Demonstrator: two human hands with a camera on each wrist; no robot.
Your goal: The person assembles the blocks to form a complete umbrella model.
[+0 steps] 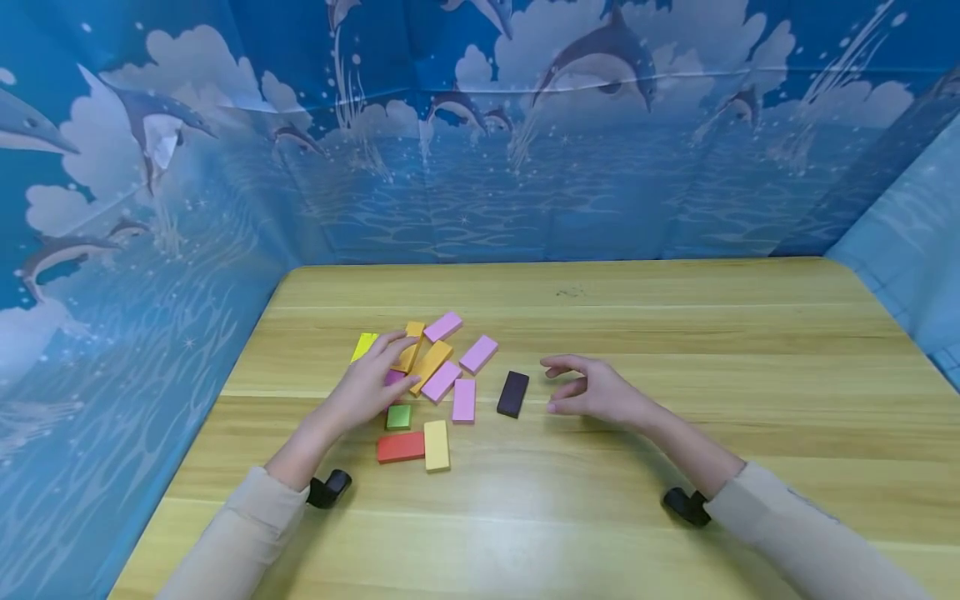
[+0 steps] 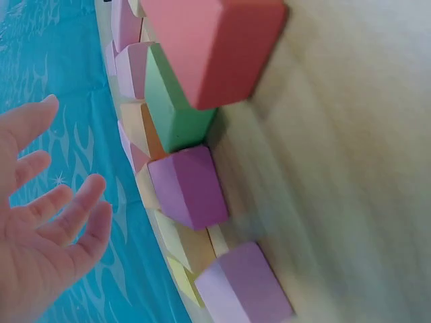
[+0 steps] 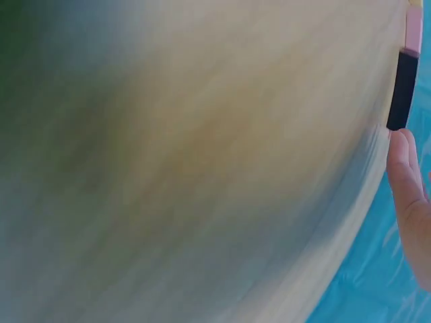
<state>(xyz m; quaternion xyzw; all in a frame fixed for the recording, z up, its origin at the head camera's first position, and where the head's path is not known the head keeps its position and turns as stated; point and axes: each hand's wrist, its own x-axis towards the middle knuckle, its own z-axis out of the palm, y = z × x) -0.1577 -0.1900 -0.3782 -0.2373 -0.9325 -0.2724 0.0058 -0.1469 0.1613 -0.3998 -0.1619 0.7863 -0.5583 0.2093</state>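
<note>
My left hand (image 1: 366, 385) hovers over the left side of a loose group of rectangular blocks, its fingers spread and relaxed with nothing in them. Beneath it, a purple block (image 2: 192, 188) is largely hidden in the head view. Near its fingertips lie two orange blocks (image 1: 432, 367) and a bright yellow block (image 1: 363, 345). My right hand (image 1: 596, 392) is just right of a black block (image 1: 513, 394), thumb and fingers loosely bent and apart, holding nothing. In the right wrist view, the fingertips appear right at the end of that black block.
Several pink blocks (image 1: 463, 401) lie between the orange ones and the black one. Closer to me are a green block (image 1: 398, 417), a red block (image 1: 401, 447) and a pale yellow block (image 1: 437, 446). A blue dolphin-print curtain (image 1: 480, 183) borders the wooden table (image 1: 675, 317).
</note>
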